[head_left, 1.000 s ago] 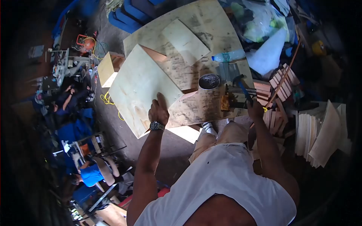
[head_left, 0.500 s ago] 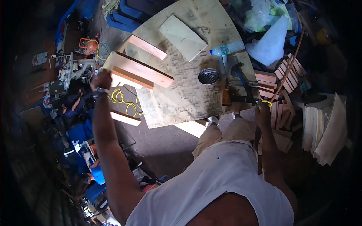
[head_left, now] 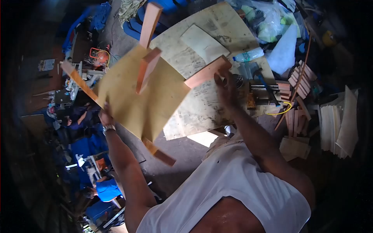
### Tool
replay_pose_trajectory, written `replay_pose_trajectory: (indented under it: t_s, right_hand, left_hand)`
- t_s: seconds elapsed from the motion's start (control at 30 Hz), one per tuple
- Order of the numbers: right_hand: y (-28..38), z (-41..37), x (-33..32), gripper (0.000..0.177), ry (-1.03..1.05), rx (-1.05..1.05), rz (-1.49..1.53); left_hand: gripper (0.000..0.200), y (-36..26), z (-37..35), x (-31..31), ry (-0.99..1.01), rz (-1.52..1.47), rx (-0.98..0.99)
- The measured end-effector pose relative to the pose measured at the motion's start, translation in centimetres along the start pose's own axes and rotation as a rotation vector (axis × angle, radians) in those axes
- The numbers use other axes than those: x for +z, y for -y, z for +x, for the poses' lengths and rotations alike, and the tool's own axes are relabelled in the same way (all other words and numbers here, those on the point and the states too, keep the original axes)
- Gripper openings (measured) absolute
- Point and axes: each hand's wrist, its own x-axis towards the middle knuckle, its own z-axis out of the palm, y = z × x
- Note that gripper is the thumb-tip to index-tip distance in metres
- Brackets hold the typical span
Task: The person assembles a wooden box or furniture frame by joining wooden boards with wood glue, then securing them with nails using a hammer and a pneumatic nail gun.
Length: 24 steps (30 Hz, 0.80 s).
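My left hand (head_left: 105,115) grips the lower left edge of a square plywood panel (head_left: 128,105), which is raised and tilted over the left part of the worktable (head_left: 194,116). Several wooden bars stick out from the panel: one at the top (head_left: 150,23), one at its middle (head_left: 148,70), one at the left (head_left: 79,81), one at the bottom (head_left: 159,152) and one at the right (head_left: 206,72). My right hand (head_left: 226,89) has its fingers closed at the outer end of the right bar. A metal nail bowl (head_left: 237,80) is partly hidden behind this hand.
On the worktable lie a thin board (head_left: 204,42), a plastic bottle (head_left: 248,55) and a hammer (head_left: 266,87). Stacked thin boards (head_left: 332,126) and wood blocks (head_left: 301,79) are at the right. A person in blue (head_left: 108,190) is at the lower left.
The wooden assembly has been lifted and turned, so its panel face now shows. My right hand has left the hammer handle's area and moved left and up to the right bar.
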Motion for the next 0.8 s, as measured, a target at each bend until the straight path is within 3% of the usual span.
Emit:
replay_pose_trajectory:
  t_s: [0.03, 0.07, 0.1, 0.17, 0.2, 0.27, 0.37, 0.43, 0.47, 0.5, 0.53, 0.57, 0.6, 0.63, 0.67, 0.77, 0.8]
  right_hand:
    - [-0.2, -0.4, 2.1, 0.054, 0.104, 0.086, 0.312]
    - [-0.6, -0.6, 4.4, 0.070, 0.242, -0.076, 0.357]
    - [4.2, -0.2, 5.6, 0.091, 0.480, 0.002, 0.356]
    - [7.4, 1.1, 10.9, 0.110, 0.918, 0.067, 0.620]
    - [5.7, 0.1, 14.5, 0.105, 0.876, 0.041, 0.797]
    - [-0.8, -3.1, 18.9, 0.100, 1.016, 0.234, 0.776]
    - [0.6, -6.5, 22.5, 0.082, 1.190, 0.508, 0.899]
    - [-1.2, -8.4, 24.0, 0.058, 1.076, 0.413, 0.730]
    - [-0.9, -7.0, 22.5, 0.055, 1.193, 0.384, 0.555]
    - [-4.4, -6.3, 20.6, 0.046, 1.241, 0.671, 0.688]
    - [-6.6, -4.5, 17.9, 0.041, 1.225, 0.662, 0.630]
    - [-12.5, -2.6, 16.2, 0.040, 1.195, 0.489, 0.625]
    - [-13.0, -1.5, 15.4, 0.045, 0.816, 0.577, 0.066]
    - [-19.7, -0.3, 14.9, 0.050, 0.675, 0.427, 0.101]
    - [-17.3, 0.6, 15.2, 0.054, 0.483, 0.592, -0.090]
    - [-15.2, 0.0, 20.3, 0.055, 0.817, 0.529, 0.310]
    - [-16.1, -0.6, 21.2, 0.054, 0.835, 0.723, 0.377]
  left_hand:
    - [0.056, 2.6, -1.9, -0.7, -0.035, -0.101, -0.109]
    - [0.055, 5.7, -3.5, -1.1, -0.083, -0.218, -0.099]
    - [0.056, 7.6, -4.8, -1.3, -0.085, -0.225, -0.156]
    - [0.059, 11.0, -8.5, -2.7, -0.113, -0.233, -0.281]
    - [0.057, 12.5, -10.2, -3.6, -0.144, -0.170, -0.337]
    - [0.054, 15.0, -13.0, -4.9, -0.197, -0.047, -0.442]
    - [0.049, 16.4, -16.3, -5.3, -0.257, 0.021, -0.531]
    - [0.052, 19.0, -17.4, -7.9, -0.319, 0.187, -0.618]
    - [0.054, 19.5, -17.8, -8.0, -0.346, 0.222, -0.648]
    - [0.056, 19.8, -18.7, -8.2, -0.367, 0.255, -0.679]
    - [0.058, 20.2, -19.0, -8.6, -0.350, 0.283, -0.703]
    - [0.057, 21.4, -18.7, -8.8, -0.369, 0.250, -0.704]
    - [0.057, 22.5, -18.9, -9.6, -0.381, 0.231, -0.716]
    - [0.057, 23.3, -19.6, -10.6, -0.384, 0.224, -0.736]
    - [0.057, 23.9, -19.7, -11.3, -0.364, 0.228, -0.771]
    - [0.058, 26.3, -20.4, -12.8, -0.325, 0.534, -0.818]
    - [0.060, 26.8, -20.8, -13.2, -0.355, 0.547, -0.935]
